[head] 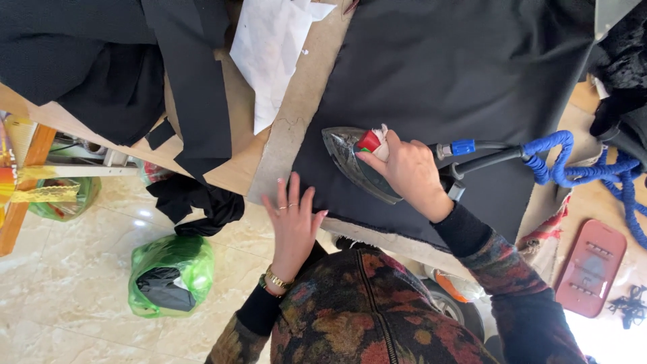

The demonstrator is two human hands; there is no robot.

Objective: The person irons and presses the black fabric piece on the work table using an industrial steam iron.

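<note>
My right hand [404,172] grips the handle of a steam iron [350,158] whose metal soleplate rests on a large sheet of black fabric [445,67] spread over the padded table [296,128]. My left hand [293,219] lies flat, fingers spread, on the near edge of the same fabric, just left of the iron's tip. It wears rings and a gold bracelet. A blue-wrapped hose [563,162] and black cord run from the back of the iron toward the right.
More black garments [114,61] are piled at the table's left, with a white paper piece [273,47] beside them. A green plastic bag [168,273] sits on the tiled floor. A red iron rest [592,266] lies at the right.
</note>
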